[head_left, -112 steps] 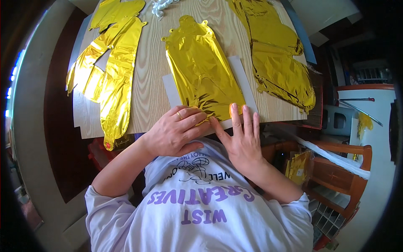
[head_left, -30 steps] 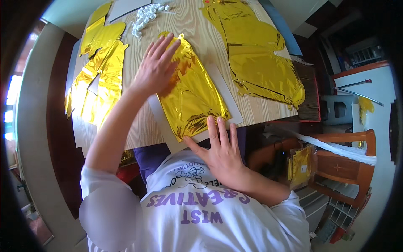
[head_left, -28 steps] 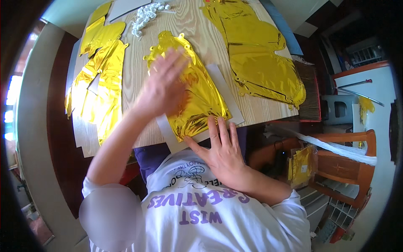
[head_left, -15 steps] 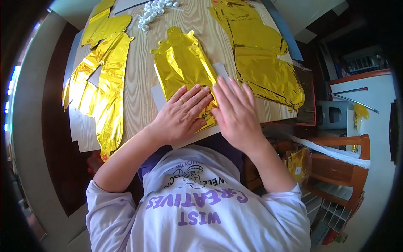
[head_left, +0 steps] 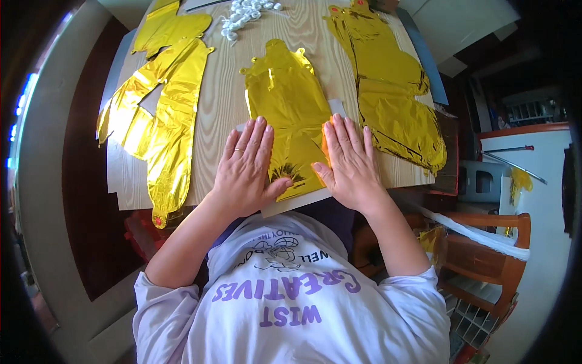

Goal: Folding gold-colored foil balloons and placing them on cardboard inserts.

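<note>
A flat gold foil balloon [head_left: 288, 94] lies in front of me near the table's front edge, its tabbed end pointing away. Part of a pale sheet [head_left: 297, 202] shows beneath it. My left hand [head_left: 244, 167] is pressed along its left edge, fingers straight and pointing away, thumb out over the foil. Along the right edge my right hand [head_left: 353, 162] lies the same way, fingers stretched out. Between the hands the foil looks smooth, with a dark reflection near the left thumb. Neither hand grips anything.
More gold foil balloons lie flat at left [head_left: 176, 121] and right [head_left: 394, 91]. A cluster of small white rounded pieces [head_left: 242, 17] sits at the far side of the wooden table [head_left: 227, 91]. A wooden chair [head_left: 479, 261] and a grey stool [head_left: 479, 181] stand at right.
My hands have moved apart from the middle of the foil, the left one outward to the left edge, the right one to the right edge. The foil between them looks flatter.
</note>
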Demonstrator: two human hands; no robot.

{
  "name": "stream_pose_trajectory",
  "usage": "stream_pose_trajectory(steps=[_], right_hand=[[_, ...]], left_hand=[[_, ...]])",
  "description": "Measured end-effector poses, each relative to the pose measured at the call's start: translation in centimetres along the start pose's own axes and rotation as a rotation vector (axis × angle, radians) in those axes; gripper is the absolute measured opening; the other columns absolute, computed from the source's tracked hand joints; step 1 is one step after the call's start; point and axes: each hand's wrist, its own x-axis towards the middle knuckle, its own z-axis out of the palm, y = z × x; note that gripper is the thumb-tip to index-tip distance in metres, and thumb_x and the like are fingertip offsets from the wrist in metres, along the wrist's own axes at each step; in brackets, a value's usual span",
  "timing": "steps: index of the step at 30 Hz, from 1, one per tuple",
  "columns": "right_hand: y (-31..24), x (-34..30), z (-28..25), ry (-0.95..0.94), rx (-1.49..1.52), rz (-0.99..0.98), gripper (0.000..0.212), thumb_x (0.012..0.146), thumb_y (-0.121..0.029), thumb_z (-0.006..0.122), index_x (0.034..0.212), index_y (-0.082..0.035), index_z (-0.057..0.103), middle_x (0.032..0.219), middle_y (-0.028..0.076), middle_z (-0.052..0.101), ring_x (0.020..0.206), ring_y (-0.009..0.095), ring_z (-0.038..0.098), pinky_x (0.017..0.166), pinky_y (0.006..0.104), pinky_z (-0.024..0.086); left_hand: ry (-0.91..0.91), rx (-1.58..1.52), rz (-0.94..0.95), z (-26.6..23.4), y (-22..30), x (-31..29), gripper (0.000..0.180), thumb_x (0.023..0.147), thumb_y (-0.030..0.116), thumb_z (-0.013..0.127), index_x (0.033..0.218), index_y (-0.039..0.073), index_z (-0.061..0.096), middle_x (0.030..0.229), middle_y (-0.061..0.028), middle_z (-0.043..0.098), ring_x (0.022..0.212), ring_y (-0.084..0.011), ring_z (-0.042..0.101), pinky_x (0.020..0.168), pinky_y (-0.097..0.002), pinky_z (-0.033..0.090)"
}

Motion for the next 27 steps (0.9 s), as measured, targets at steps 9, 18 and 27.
stream_pose_trajectory(steps=[9, 18, 27], right_hand=[[0.5, 4.8, -1.1, -0.049, 0.004, -0.141, 0.085, 0.104, -0.060, 0.040, 0.162, -0.001, 0.022, 0.169, 0.020, 0.021, 0.158, 0.033, 0.016, 0.127, 0.0552, 0.005], [1.5, 4.9, -0.2, -0.027, 0.183, -0.128, 0.082, 0.104, -0.058, 0.043, 0.160, -0.001, 0.027, 0.166, 0.023, 0.028, 0.155, 0.036, 0.022, 0.126, 0.0518, 0.012], [-0.9, -6.8, -3.4, 0.295, 0.596, 0.592, 0.024, 0.093, -0.022, 0.076, 0.092, -0.003, 0.061, 0.073, 0.002, 0.058, 0.069, 0.012, 0.055, 0.064, 0.0280, 0.045]], left_hand=[[0.024, 0.008, 0.009, 0.5, -0.3, -0.2, 0.099, 0.094, 0.068, 0.050, 0.154, -0.009, 0.033, 0.162, -0.0283, 0.032, 0.153, -0.0412, 0.026, 0.125, -0.0536, 0.016], [0.029, -0.026, 0.005, 0.3, -0.5, -0.5, 0.099, 0.094, 0.067, 0.052, 0.155, -0.009, 0.031, 0.162, -0.0276, 0.031, 0.154, -0.0402, 0.026, 0.125, -0.0541, 0.015], [-0.113, -0.123, 0.128, -1.7, -1.1, -2.6, 0.098, 0.094, 0.064, 0.054, 0.156, -0.008, 0.030, 0.165, -0.0252, 0.029, 0.156, -0.0377, 0.022, 0.126, -0.0520, 0.014]])
